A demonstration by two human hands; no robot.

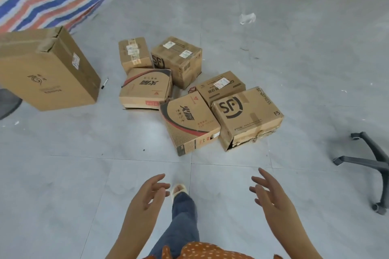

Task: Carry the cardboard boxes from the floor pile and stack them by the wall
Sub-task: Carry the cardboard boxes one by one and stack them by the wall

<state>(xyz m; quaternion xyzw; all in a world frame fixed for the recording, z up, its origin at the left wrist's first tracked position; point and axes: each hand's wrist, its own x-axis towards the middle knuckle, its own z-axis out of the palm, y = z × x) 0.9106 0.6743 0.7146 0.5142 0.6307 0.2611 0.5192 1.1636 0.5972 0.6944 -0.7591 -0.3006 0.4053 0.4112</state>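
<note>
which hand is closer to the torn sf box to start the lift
Right. The right hand is open and sits almost straight below the torn SF box; the left hand, also open, lines up with the red-striped box instead.

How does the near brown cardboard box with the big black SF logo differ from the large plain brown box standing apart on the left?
The near SF-logo box is smaller and sits in the cluster, its front bottom edge torn open. The large left box stands alone; its top corner is crumpled. Both are brown cardboard on the grey floor.
</note>
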